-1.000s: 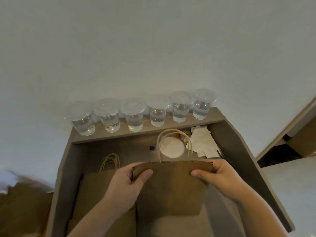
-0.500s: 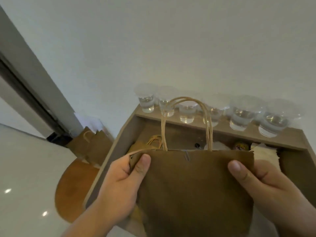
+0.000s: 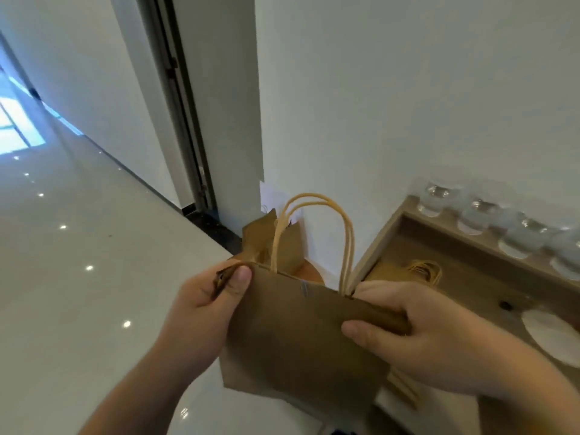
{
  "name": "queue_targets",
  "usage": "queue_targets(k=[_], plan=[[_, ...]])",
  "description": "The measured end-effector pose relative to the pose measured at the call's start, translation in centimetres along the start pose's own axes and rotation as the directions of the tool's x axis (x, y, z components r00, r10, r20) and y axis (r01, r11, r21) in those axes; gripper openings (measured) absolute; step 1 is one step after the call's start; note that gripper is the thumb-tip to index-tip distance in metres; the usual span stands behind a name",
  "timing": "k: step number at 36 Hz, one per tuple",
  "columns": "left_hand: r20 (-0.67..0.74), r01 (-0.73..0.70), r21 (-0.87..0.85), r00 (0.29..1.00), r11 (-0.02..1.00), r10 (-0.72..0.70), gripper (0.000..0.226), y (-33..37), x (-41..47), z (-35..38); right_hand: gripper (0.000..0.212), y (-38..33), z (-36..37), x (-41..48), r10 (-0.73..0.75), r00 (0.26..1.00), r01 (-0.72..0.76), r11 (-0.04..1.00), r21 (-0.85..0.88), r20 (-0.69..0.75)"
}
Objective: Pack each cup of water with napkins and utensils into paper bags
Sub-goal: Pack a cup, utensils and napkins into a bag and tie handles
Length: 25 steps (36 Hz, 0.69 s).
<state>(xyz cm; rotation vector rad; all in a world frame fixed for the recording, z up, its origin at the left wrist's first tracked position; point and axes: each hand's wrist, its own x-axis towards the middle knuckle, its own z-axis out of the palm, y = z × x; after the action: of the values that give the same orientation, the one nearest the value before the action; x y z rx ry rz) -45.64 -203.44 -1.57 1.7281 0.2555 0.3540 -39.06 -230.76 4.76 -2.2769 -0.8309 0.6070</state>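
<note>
**Desk:** Where is the bag on your feed?

**Me:** I have the brown paper bag (image 3: pixel 298 334) in the middle of my view. It is held upright in the air, with its two twisted-paper handles (image 3: pixel 347 246) standing up from the top edge. It hangs over the left edge of the wooden desk (image 3: pixel 470 277) and the pale tiled floor (image 3: pixel 78 277) beside it.

**Desk:** And the hands?

**Me:** Both are clamped on it. The left hand (image 3: pixel 204 312) pinches the top left corner, with the thumb on the near face and the fingers curled behind. The right hand (image 3: pixel 433 337) grips the top right end, thumb pressed on the near side and fingers wrapped round the far side. The paper looks folded or rolled over there.

**Desk:** Is the mouth open?

**Me:** I can't tell; the near face hides it.

**Desk:** The cups?

**Me:** I see cups of water (image 3: pixel 436 199) in a row on the desk's raised back shelf, against the white wall. The row runs off my right edge and is blurred. Below the cups, in the desk's recess, a flat stack of bags (image 3: pixel 420 271) lies with its handles showing. Further right is a white round thing (image 3: pixel 552 337) I can't identify.

**Desk:** Anything on the floor?

**Me:** More brown bags (image 3: pixel 266 240) stand by the wall, behind the one in hand. They are next to a round brownish surface (image 3: pixel 310 273) and near a door frame (image 3: pixel 185 120).
</note>
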Motion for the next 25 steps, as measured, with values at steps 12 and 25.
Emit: queue_targets(k=[12,25], plan=[[0.183,-0.008,0.197,0.983,0.980,-0.028,0.027,-9.4,5.8,-19.2,0.044,-11.5,13.6,16.7,0.343,0.884,-0.271,0.929,-0.251,0.316],[0.279,-0.112,0.394,0.960,0.912,-0.003,0.043,-14.7,20.1,-16.3,0.039,-7.4,14.2,27.9,0.483,0.868,-0.489,0.872,0.032,0.116]])
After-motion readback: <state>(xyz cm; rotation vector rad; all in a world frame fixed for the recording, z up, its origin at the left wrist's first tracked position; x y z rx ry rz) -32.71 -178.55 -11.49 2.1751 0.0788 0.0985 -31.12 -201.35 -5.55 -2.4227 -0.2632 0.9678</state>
